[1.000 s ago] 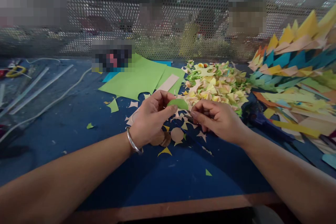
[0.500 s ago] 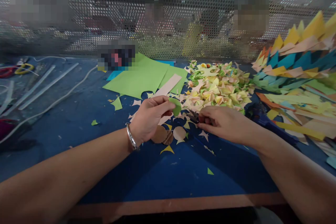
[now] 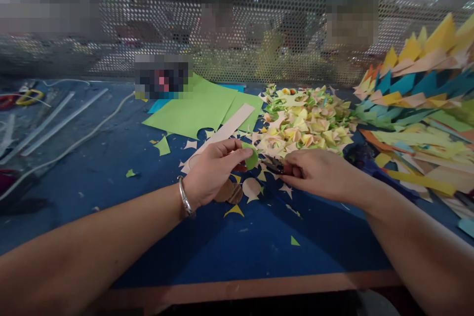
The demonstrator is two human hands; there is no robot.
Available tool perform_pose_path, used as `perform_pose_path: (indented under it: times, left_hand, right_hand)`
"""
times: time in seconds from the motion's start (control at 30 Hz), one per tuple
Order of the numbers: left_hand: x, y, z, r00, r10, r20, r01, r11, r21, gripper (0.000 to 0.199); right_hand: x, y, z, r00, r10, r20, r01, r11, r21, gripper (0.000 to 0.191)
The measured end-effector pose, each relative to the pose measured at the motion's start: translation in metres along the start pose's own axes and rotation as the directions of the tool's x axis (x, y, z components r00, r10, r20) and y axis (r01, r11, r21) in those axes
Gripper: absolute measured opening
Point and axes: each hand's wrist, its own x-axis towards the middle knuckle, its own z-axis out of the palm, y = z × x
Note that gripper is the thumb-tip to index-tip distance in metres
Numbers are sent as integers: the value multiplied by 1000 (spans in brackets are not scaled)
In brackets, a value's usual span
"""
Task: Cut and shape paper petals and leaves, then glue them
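My left hand (image 3: 217,170), with a silver bangle at the wrist, pinches a small rounded piece of green paper (image 3: 252,156) between thumb and fingers. Just right of it, my right hand (image 3: 314,172) is closed around a pair of dark scissors (image 3: 273,165), whose blades point left toward the green piece without touching it. Below the hands lie a pale paper disc (image 3: 252,188) and brown discs (image 3: 225,191). A long pale paper strip (image 3: 231,126) runs behind my left hand. The scissors' handles are mostly hidden by my fingers.
Green sheets (image 3: 192,108) lie at the back beside a heap of cut paper scraps (image 3: 307,123). Folded coloured paper in layered rows (image 3: 414,79) stands at right, above loose strips (image 3: 418,158). Clear glue sticks (image 3: 66,121) and a white cord (image 3: 81,145) lie left. A perforated metal screen (image 3: 252,49) rises behind.
The green piece has turned in my left fingers and sits slightly lower. My right hand has stayed almost in place with the scissors. The whole view has shifted a little.
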Motion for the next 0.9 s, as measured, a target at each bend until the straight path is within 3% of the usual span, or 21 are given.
perform_pose_path:
  times: [0.13, 0.33, 0.43, 0.6, 0.8, 0.9]
  left_hand:
    - [-1, -1, 0, 1000, -22, 10, 21, 999, 27, 20]
    - [-10, 1, 9, 979, -166, 116, 162, 986, 39, 14]
    - [-15, 2, 16, 970, -200, 142, 194, 980, 51, 12]
    - [-19, 1, 21, 986, -126, 111, 125, 992, 17, 18]
    - [-15, -6, 16, 997, -80, 8, 79, 996, 41, 19]
    - [-14, -7, 16, 995, -97, 5, 97, 995, 18, 20]
  right_hand:
    - [1, 0, 2, 1000, 11, -23, -11, 1000, 23, 15]
    - [-1, -3, 5, 969, -40, -245, 115, 947, 300, 16]
    - [-2, -9, 8, 939, -161, -304, 238, 942, 235, 13]
    - [-2, -21, 11, 887, -298, -353, 363, 922, 134, 18]
    - [-1, -24, 12, 894, -179, -411, 292, 928, 231, 9]
    - [-2, -27, 13, 912, -90, -400, 243, 904, 352, 34]
